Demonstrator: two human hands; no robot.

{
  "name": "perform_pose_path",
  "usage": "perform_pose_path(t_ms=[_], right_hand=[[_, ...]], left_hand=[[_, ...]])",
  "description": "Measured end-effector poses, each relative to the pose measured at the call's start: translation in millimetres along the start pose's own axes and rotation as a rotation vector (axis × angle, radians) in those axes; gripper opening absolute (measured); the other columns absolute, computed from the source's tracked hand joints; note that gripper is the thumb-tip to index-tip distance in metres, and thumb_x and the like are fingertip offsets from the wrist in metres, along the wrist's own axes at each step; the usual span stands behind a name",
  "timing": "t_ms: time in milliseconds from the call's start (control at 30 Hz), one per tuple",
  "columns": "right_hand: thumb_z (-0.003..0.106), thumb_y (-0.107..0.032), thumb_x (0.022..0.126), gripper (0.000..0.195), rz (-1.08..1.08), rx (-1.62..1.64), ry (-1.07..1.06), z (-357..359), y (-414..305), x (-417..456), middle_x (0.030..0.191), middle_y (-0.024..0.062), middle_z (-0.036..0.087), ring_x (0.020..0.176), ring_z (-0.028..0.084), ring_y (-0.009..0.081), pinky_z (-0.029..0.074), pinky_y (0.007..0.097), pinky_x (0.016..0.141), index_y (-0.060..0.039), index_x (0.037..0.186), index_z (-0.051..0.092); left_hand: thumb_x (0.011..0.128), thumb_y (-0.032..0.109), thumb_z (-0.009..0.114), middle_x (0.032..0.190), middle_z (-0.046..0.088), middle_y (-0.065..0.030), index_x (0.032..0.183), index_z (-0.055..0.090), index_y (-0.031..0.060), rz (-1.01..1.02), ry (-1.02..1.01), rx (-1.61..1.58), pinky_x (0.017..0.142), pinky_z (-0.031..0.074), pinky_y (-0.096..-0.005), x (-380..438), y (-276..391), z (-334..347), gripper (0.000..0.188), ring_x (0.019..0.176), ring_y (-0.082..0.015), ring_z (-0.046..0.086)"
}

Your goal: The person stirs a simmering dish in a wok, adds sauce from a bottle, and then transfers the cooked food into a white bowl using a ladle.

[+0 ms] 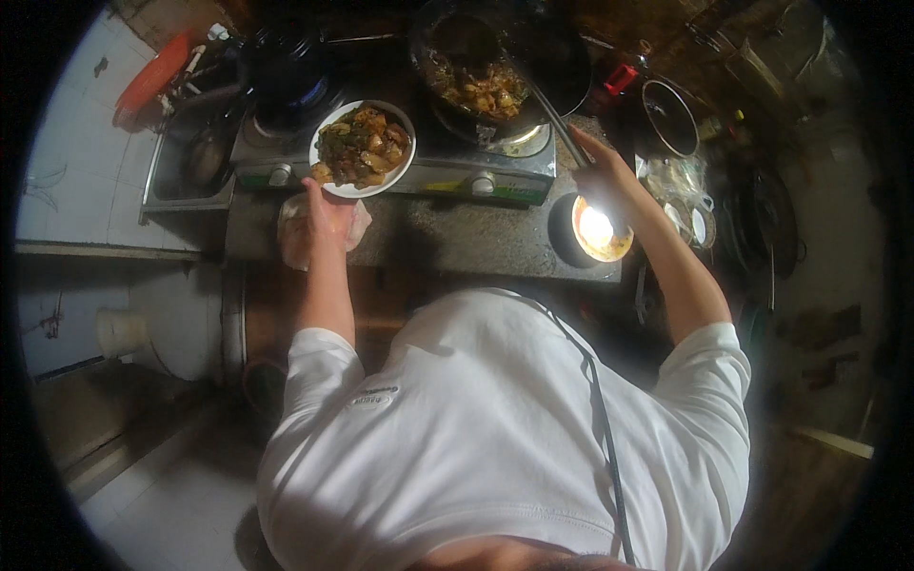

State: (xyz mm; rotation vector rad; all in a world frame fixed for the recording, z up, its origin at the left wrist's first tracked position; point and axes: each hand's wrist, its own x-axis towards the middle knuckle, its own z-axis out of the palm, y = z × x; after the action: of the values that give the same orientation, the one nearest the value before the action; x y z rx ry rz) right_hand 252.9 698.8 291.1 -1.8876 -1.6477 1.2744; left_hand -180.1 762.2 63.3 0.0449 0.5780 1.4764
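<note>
My left hand (330, 214) grips the near rim of a white plate (408, 158) heaped with browned, sauced food pieces and some greens (364, 146). The plate is held up in front of the gas stove (428, 171). In my right hand (603, 168) is the metal handle of a ladle or spatula (557, 121), slanting up and left into a dark wok (457, 43). More of the same cooked food (493, 89) lies in the wok. The tool's far end is too dark to make out clearly. Under my left wrist sits a pale cloth (291, 232).
Left of the stove is a metal sink (189, 168) with a red plastic basin (153, 78) beyond it. A blue flame (308, 93) burns under a dark pot at the left burner. A brightly lit bowl (603, 239) stands on the counter (485, 243) below my right forearm.
</note>
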Motion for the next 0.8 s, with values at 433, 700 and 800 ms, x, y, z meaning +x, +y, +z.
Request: perform_pose_path(t_ms=[433, 700, 800], right_hand=[[0.048, -0.001, 0.083, 0.073, 0.103, -0.045, 0.253, -40, -2, -6, 0.062, 0.0024, 0.051, 0.046, 0.048, 0.0110, 0.038, 0.0267, 0.039, -0.0145, 0.151, 0.027], [0.051, -0.004, 0.087, 0.064, -0.486, -0.015, -0.131, -47, -17, -17, 0.056, 0.0026, 0.047, 0.037, 0.042, 0.0101, 0.032, 0.0261, 0.033, -0.0059, 0.147, 0.031], [0.049, -0.003, 0.089, 0.056, -0.157, 0.244, -0.272, -70, -32, -18, 0.060, 0.0025, 0.048, 0.035, 0.039, 0.0088, 0.029, 0.0232, 0.031, -0.0054, 0.144, 0.036]], left_hand=[[0.093, 0.032, 0.061, 0.145, 0.041, -0.0111, 0.140, 0.037, 0.0036, 0.027, 0.055, -0.038, 0.114, 0.029, -0.0529, 5, -36, -3, 0.061, 0.134, -0.0308, 0.037], [0.094, 0.038, 0.056, 0.145, 0.040, -0.0114, 0.142, 0.034, 0.0045, -0.011, 0.044, 0.036, 0.113, 0.029, -0.0532, -13, -15, -6, 0.062, 0.134, -0.0314, 0.037], [0.095, 0.038, 0.056, 0.146, 0.038, -0.0115, 0.143, 0.032, 0.0046, -0.019, 0.056, 0.034, 0.113, 0.029, -0.0542, -28, -4, 0, 0.064, 0.135, -0.0319, 0.036]])
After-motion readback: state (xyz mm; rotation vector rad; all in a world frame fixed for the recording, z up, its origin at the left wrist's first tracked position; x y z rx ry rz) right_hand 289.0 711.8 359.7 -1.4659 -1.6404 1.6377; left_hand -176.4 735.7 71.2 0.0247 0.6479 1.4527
